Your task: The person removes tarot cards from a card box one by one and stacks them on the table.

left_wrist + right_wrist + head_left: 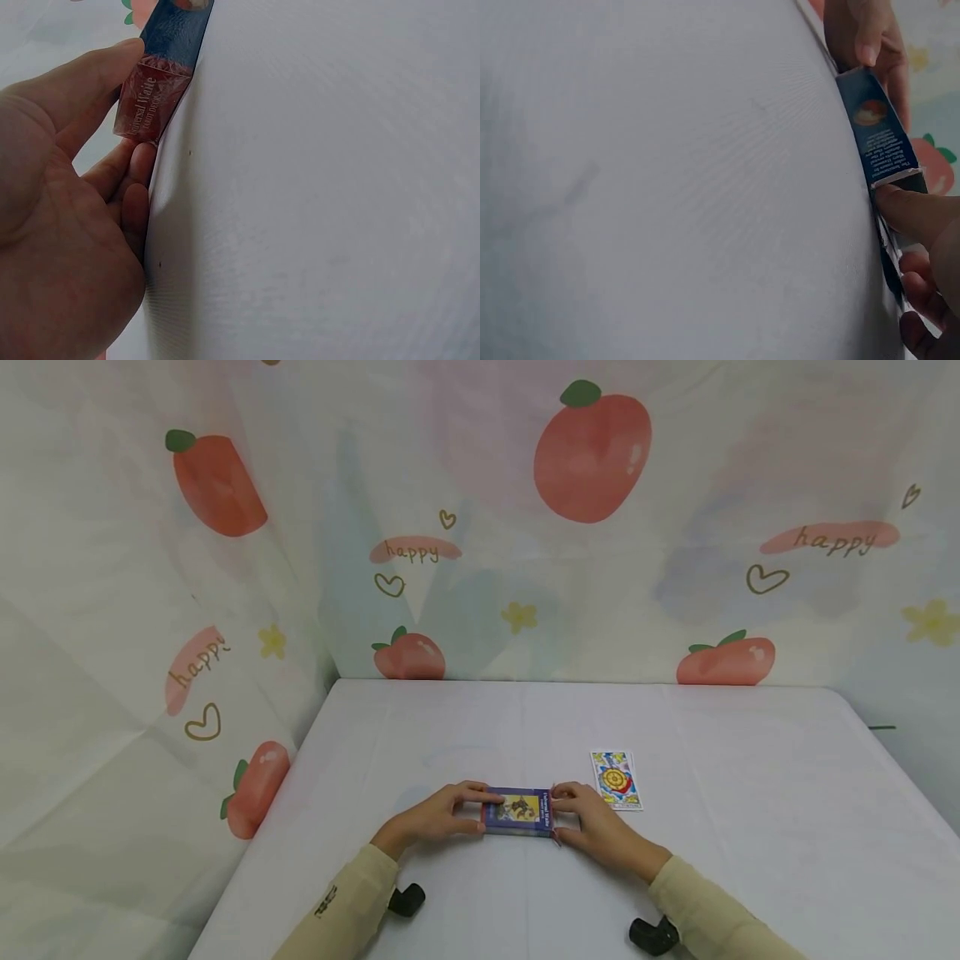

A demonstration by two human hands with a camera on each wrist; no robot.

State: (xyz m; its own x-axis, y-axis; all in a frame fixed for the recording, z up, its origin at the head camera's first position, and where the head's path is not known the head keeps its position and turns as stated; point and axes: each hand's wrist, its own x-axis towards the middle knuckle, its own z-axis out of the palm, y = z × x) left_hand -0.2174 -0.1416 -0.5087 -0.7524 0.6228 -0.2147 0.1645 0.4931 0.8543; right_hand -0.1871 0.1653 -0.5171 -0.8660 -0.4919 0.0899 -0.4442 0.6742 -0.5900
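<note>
A blue tarot deck box [517,812] lies flat on the white table between both hands. Printed on its red end in the left wrist view is "Universal Waite Tarot Deck". My left hand [442,812] grips that end, thumb at the near side and a fingertip on top. At the opposite end, my right hand [596,827] pinches the box around its edge, where a loose flap seems to stick out in the right wrist view. Just beyond the right hand lie colourful cards [617,780] with a round yellow emblem; how many cannot be told. The box's inside is hidden.
A white cloth covers the table [750,777]. Behind and to the left hangs a curtain [480,468] with peach prints. Black devices [407,900] are worn near both wrists.
</note>
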